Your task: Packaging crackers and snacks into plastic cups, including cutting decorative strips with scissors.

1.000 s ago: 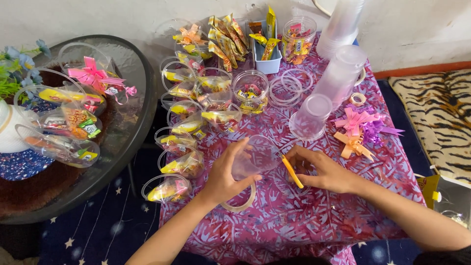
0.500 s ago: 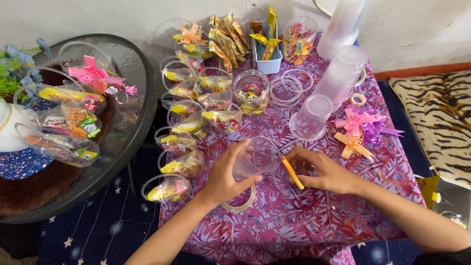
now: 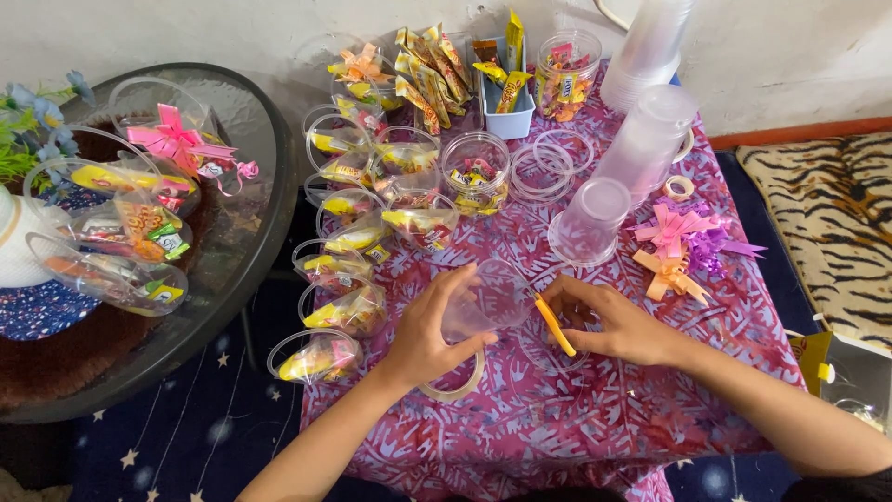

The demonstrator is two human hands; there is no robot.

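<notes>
My left hand (image 3: 429,327) is wrapped around a clear plastic cup (image 3: 491,296), lying tipped on its side near the middle of the purple patterned tablecloth (image 3: 576,418), its mouth pointing toward about two o'clock. The fingers curl over the cup wall in a firm but narrow hold. My right hand (image 3: 621,325) sits just at three o'clock of the cup, pinching a slim orange cutter (image 3: 555,324) between thumb and fingers, tip angled up toward the cup's rim.

A roll of clear tape (image 3: 457,383) lies under my left wrist, at six o'clock of the cup. At twelve o'clock stands an upturned stack of clear cups (image 3: 639,147); at two o'clock, pink and orange ribbon bows (image 3: 671,244). Filled cups of sweets (image 3: 346,310) run in a column at nine o'clock.

To cut well here, I judge the cup must not roll: I would press it lightly against the cloth with the left palm and keep those fingers behind the blade's path, not ahead of it. The thin plastic will likely crack if I squeeze or force it, so I would guide the orange cutter in short, shallow strokes along the wall, turning the cup rather than twisting my right wrist.
</notes>
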